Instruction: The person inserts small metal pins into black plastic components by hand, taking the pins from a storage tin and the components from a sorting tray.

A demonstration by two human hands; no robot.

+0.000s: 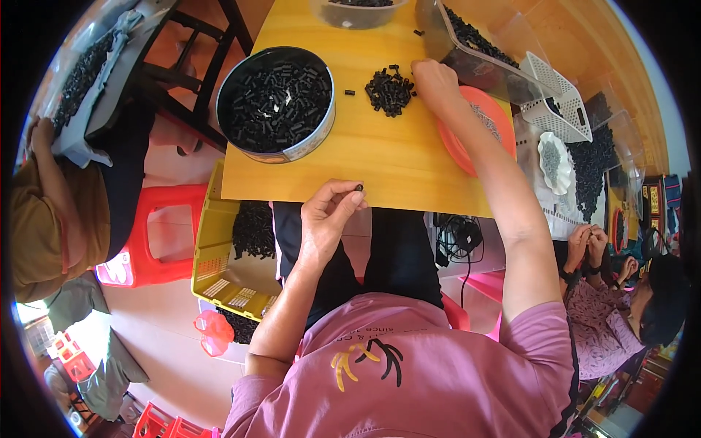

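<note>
My left hand (332, 213) is at the table's near edge, its thumb and fingers pinching a small black cylindrical piece (359, 187). Across the table, my right hand (437, 82) has curled fingers beside a small pile of black cylindrical pieces (390, 92); what its fingertips hold, if anything, is hidden. Under my right forearm lies a red-orange plate (454, 139) with small silvery parts (485, 120) on it. To the left, a round tin (310, 148) is filled with more black pieces. One loose black piece (350, 93) lies between tin and pile.
A clear bin (478, 69) of black pieces stands beyond my right hand, near a white perforated basket (558, 109). A white scalloped dish (549, 171) sits farther right. A yellow crate (209, 241) and a red stool (157, 244) are at left. Other people work on both sides.
</note>
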